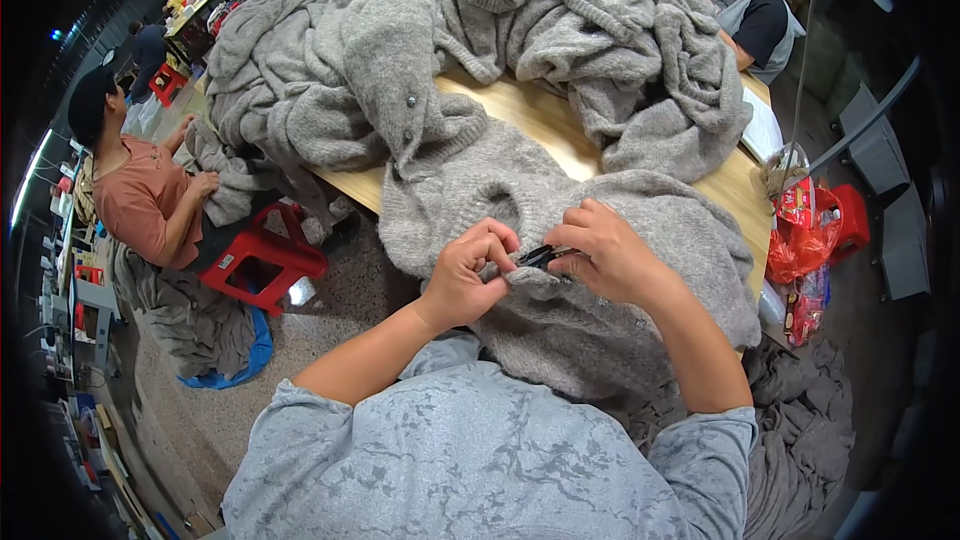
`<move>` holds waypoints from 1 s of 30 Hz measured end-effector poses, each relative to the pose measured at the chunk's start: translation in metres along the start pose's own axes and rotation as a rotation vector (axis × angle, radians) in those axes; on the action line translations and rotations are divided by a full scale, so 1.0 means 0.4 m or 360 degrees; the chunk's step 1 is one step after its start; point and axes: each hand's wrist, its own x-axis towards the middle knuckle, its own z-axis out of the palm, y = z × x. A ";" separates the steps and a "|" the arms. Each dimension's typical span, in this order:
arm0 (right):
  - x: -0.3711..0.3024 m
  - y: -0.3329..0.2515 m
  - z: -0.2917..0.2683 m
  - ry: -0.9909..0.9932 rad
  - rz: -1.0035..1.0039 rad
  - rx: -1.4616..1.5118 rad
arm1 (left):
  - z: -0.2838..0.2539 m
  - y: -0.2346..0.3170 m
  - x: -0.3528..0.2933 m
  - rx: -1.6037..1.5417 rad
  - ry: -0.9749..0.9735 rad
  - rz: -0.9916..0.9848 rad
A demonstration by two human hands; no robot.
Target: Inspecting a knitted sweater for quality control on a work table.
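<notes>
A grey knitted sweater point(660, 230) lies over the near edge of the table, hanging toward my lap. My left hand point(468, 272) is closed, pinching a fold of its knit between thumb and fingers. Close beside it, my right hand point(608, 252) is closed around small black thread snips point(540, 256), whose tips point left at the pinched fold. Whether the blades touch a thread is too small to make out. Just beyond my hands, a round opening point(497, 202) shows in the ribbed knit.
Heaped grey sweaters point(290, 70) cover much of the wooden table point(520, 105). At left a person point(140, 180) handles grey knit by a red stool point(265, 260); another person point(755, 10) is at far right. Red bags point(800, 230) and piled knitwear point(795, 430) lie at right.
</notes>
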 end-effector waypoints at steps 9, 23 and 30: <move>0.001 -0.004 0.001 0.0098 -0.0119 -0.0175 | -0.004 -0.001 -0.003 -0.0072 -0.0055 -0.0139; -0.037 0.009 0.010 0.0244 -0.0055 0.0126 | 0.005 0.002 0.008 -0.0181 -0.0073 -0.0164; -0.034 0.009 -0.008 0.0128 -0.0054 0.0066 | 0.012 0.012 0.011 -0.0123 -0.0080 -0.0139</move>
